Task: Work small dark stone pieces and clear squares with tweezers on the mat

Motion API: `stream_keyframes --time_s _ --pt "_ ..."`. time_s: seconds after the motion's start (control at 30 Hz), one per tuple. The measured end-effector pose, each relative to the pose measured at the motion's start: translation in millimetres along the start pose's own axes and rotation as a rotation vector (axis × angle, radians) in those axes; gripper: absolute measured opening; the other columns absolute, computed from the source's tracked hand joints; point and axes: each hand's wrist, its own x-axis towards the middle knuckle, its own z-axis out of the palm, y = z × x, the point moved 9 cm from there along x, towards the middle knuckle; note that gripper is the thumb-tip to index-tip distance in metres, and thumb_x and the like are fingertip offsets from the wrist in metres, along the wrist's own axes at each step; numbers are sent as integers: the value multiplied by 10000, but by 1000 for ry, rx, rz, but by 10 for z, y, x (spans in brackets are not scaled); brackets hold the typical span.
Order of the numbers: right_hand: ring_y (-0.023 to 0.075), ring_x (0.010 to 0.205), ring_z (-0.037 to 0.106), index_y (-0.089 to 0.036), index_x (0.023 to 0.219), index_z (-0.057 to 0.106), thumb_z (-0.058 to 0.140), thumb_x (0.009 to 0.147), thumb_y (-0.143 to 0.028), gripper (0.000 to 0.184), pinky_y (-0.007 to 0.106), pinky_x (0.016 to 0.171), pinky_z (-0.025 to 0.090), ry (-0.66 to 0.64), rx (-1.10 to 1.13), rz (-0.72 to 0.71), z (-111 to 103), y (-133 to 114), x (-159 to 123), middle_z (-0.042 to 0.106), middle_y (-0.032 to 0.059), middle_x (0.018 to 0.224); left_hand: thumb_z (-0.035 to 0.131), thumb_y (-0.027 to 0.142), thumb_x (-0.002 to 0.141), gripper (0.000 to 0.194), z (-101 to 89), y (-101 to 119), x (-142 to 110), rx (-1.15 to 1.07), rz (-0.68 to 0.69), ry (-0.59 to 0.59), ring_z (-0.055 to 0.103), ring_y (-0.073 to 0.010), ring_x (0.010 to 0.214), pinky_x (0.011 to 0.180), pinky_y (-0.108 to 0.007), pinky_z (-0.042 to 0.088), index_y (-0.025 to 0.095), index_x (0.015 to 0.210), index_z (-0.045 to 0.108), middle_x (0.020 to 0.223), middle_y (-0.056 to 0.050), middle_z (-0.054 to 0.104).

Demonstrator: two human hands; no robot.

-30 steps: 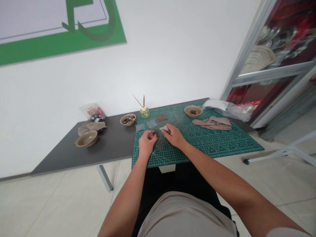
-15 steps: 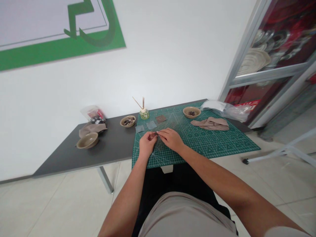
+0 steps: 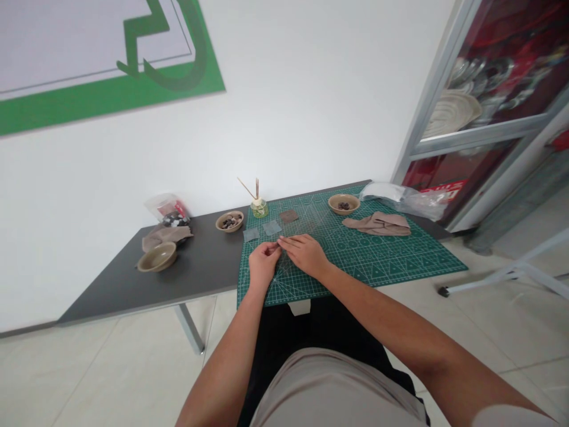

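Observation:
Both my hands rest on the near left part of a green cutting mat (image 3: 377, 261). My left hand (image 3: 262, 265) is curled, its fingertips pinched together near the right hand's fingertips. My right hand (image 3: 304, 254) lies knuckles up with fingers bent, meeting the left at a small item too tiny to make out. Just beyond my hands lie two small pale grey squares (image 3: 271, 227) and a brown square (image 3: 288, 216) on the mat.
On the grey table (image 3: 133, 284) stand an empty bowl (image 3: 156, 258), a bowl of dark pieces (image 3: 230, 221), a reed diffuser (image 3: 258, 206), another bowl (image 3: 344, 204), beige cloth (image 3: 377, 223), a plastic bag (image 3: 400, 196) and a clear container (image 3: 166, 207). A glass cabinet (image 3: 489, 89) stands right.
My right hand held a pale piece a second ago and has moved left to meet the left hand's fingertips; the pale piece is no longer visible. The view shifted slightly.

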Motion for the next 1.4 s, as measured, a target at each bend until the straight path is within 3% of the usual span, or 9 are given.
stream_keyframes --time_s 0.33,0.47,0.87,0.97,1.13,1.3,1.4 --pt "204 1123 632 -189 1285 612 509 947 -154 355 387 911 472 8 -30 -80 2 -78 -13 642 80 1302 684 281 713 137 -22 8 6 -14 -20 11 619 -134 621 619 -234 474 160 755 735 688 -17 720" --pt "202 1085 654 -177 1278 616 490 955 -153 347 376 887 488 39 -20 -34 -25 -32 -17 657 86 1280 718 312 694 187 -32 -11 -5 -45 -23 32 635 -140 642 634 -239 487 164 805 742 729 -21 735" --pt "196 1167 626 -130 1321 568 424 956 -102 393 376 958 522 74 114 -106 6 -70 -39 640 131 1296 707 284 705 138 -27 11 -28 -91 -17 33 643 -137 645 640 -240 495 172 784 725 718 -14 727" --pt "210 1110 656 -114 1326 563 425 955 -107 395 389 932 540 75 115 -57 -3 -32 -39 668 140 1249 716 283 696 149 -29 -6 -25 -102 -26 42 654 -143 664 659 -247 505 174 797 720 731 -15 730" --pt "196 1156 632 -163 1363 540 417 952 -98 434 384 962 525 57 161 -92 -26 -57 -48 640 123 1299 712 289 705 150 -21 -35 -30 -128 2 37 658 -143 677 691 -261 518 177 804 703 767 -15 729" --pt "200 1027 682 -148 1338 566 445 952 -140 405 356 907 532 3 116 44 20 69 -31 692 115 1213 732 311 708 181 -13 -58 -30 -245 16 48 684 -154 722 741 -284 541 174 806 666 806 -30 725" --pt "192 921 701 -154 1342 567 463 945 -157 410 323 845 532 -2 91 147 29 164 -33 738 97 1096 717 315 729 239 9 -39 -13 -357 45 37 686 -153 704 751 -303 554 182 913 642 761 -13 703"
